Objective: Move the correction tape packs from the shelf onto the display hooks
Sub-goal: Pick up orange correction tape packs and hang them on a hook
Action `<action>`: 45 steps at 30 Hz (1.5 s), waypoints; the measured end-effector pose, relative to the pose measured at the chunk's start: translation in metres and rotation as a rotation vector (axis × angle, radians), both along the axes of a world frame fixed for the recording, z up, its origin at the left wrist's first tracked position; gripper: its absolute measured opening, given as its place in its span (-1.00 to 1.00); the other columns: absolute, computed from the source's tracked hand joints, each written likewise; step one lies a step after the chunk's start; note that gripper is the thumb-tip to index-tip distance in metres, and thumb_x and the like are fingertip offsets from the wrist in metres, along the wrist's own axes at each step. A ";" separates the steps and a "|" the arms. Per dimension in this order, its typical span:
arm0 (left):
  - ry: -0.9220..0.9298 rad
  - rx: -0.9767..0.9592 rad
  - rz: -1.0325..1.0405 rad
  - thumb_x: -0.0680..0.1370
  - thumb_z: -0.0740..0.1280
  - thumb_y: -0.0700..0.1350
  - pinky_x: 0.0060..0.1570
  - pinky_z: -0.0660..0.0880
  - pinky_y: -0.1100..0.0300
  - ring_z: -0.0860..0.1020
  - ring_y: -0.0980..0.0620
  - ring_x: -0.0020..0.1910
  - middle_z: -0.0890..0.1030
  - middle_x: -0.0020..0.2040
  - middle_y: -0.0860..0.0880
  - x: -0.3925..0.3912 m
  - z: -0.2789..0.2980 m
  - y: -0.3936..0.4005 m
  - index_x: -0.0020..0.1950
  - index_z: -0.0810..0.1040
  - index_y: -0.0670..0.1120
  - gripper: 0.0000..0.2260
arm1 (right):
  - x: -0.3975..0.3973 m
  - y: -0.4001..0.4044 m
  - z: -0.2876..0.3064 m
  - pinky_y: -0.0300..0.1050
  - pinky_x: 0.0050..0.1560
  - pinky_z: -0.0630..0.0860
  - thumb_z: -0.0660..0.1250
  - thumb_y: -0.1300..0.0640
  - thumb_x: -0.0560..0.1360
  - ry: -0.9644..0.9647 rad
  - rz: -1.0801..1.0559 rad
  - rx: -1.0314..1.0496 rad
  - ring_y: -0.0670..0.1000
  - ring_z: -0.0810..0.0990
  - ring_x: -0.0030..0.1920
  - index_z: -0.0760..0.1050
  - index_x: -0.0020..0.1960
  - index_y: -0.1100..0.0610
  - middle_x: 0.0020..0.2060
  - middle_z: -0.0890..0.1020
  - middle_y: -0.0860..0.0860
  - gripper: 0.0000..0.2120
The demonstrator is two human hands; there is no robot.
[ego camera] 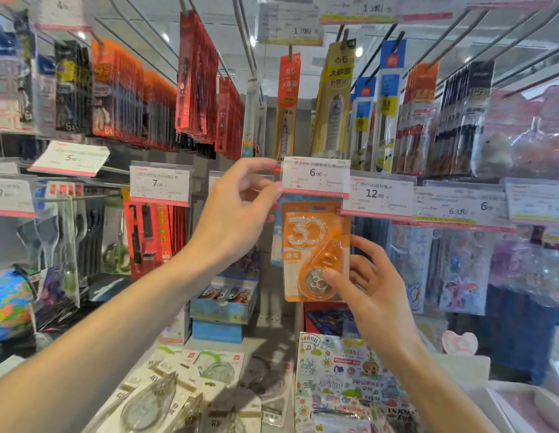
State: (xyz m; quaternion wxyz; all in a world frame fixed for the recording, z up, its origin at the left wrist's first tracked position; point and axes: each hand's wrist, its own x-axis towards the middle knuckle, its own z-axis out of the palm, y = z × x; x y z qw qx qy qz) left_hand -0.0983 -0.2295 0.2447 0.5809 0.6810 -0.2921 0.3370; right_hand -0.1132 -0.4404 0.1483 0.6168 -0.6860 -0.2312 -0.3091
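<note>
Head view: orange correction tape pack (315, 250) upright, long axis vertical, top edge tucked just under the 6.00 price tag (315, 176). Right hand (370, 287) grasping the pack's lower end, thumb on the blister front. Left hand (240, 210) nearer the hook end, fingers pinching the tag's left edge. More packs (181, 392) flat on the shelf below.

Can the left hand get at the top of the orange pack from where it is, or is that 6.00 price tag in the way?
Probably yes. The left hand is raised at the edge of the 6.00 price tag, which hangs over the top of the orange pack. Lifting the tag should expose it, while the right hand steadies the pack.
</note>
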 end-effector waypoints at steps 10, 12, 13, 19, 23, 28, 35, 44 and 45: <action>-0.049 -0.023 -0.001 0.64 0.37 -0.16 -0.26 0.62 0.27 0.64 0.21 -0.23 0.70 -0.09 0.06 -0.003 0.014 0.002 0.16 0.64 0.03 -0.86 | 0.004 0.011 0.015 -0.18 0.07 0.68 0.50 0.06 0.54 -0.025 -0.026 -0.021 -0.12 0.75 0.06 0.42 0.30 -0.29 0.05 0.76 -0.17 -0.55; -0.049 -0.023 -0.004 0.64 0.37 -0.15 -0.26 0.62 0.26 0.65 0.20 -0.23 0.71 -0.09 0.05 -0.003 0.013 0.003 0.16 0.64 0.03 -0.86 | 0.005 0.013 0.015 -0.19 0.02 0.69 0.51 0.08 0.54 -0.020 -0.017 -0.015 -0.10 0.76 0.02 0.43 0.30 -0.26 0.02 0.77 -0.15 -0.55; -0.051 -0.024 -0.004 0.64 0.37 -0.16 -0.26 0.62 0.27 0.65 0.19 -0.23 0.71 -0.08 0.04 -0.003 0.013 0.004 0.15 0.64 0.02 -0.87 | 0.006 0.013 0.014 -0.20 0.01 0.69 0.51 0.08 0.54 -0.015 -0.012 -0.017 -0.10 0.76 0.02 0.43 0.29 -0.27 0.01 0.77 -0.15 -0.56; -0.039 0.001 -0.019 0.63 0.38 -0.18 -0.24 0.61 0.27 0.66 0.17 -0.21 0.72 -0.01 0.00 0.001 0.006 0.007 0.12 0.64 0.03 -0.87 | 0.015 0.016 0.006 -0.14 0.00 0.71 0.50 0.03 0.55 -0.002 -0.037 -0.029 -0.06 0.77 0.01 0.39 0.31 -0.34 0.01 0.77 -0.12 -0.53; -0.007 0.003 -0.031 0.62 0.39 -0.20 -0.25 0.58 0.29 0.67 0.15 -0.17 0.71 -0.05 0.00 0.006 -0.007 0.010 0.11 0.62 0.04 -0.85 | 0.022 0.016 0.001 -0.16 -0.04 0.69 0.47 0.06 0.57 -0.014 -0.067 -0.045 -0.01 0.77 -0.06 0.34 0.42 -0.29 -0.04 0.77 -0.06 -0.46; 0.073 0.097 0.067 0.61 0.40 -0.13 -0.09 0.61 0.15 0.66 0.10 -0.10 0.69 -0.08 0.12 0.023 -0.058 0.017 0.03 0.62 0.11 -0.88 | 0.031 0.015 -0.001 -0.24 -0.15 0.67 0.45 0.07 0.58 -0.012 -0.145 -0.037 -0.05 0.77 -0.09 0.37 0.32 -0.45 -0.01 0.73 -0.16 -0.47; 0.125 0.211 0.116 0.64 0.34 0.04 -0.05 0.56 0.34 0.60 0.31 0.04 0.61 0.10 0.24 0.065 -0.089 -0.007 0.48 0.38 0.23 -0.59 | 0.061 0.020 0.000 -0.21 0.05 0.64 0.40 -0.01 0.61 0.044 -0.273 -0.132 -0.24 0.69 0.05 0.30 0.52 -0.24 0.03 0.68 -0.36 -0.46; 0.174 0.190 0.132 0.66 0.31 0.05 0.06 0.55 0.14 0.59 0.19 0.10 0.58 0.26 0.11 0.112 -0.096 -0.016 0.54 0.25 0.30 -0.52 | 0.098 0.016 0.000 -0.61 -0.06 0.44 0.36 -0.02 0.63 0.156 -0.231 -0.159 -0.40 0.56 0.22 0.21 0.56 -0.27 0.46 0.42 -0.19 -0.42; 0.188 0.189 0.143 0.66 0.31 0.06 0.19 0.51 0.12 0.54 0.12 0.23 0.51 0.34 0.08 0.116 -0.097 -0.016 0.55 0.25 0.29 -0.51 | 0.101 0.015 0.001 -0.50 0.06 0.49 0.37 -0.07 0.62 0.182 -0.207 -0.147 -0.35 0.58 0.25 0.18 0.58 -0.27 0.48 0.42 -0.21 -0.39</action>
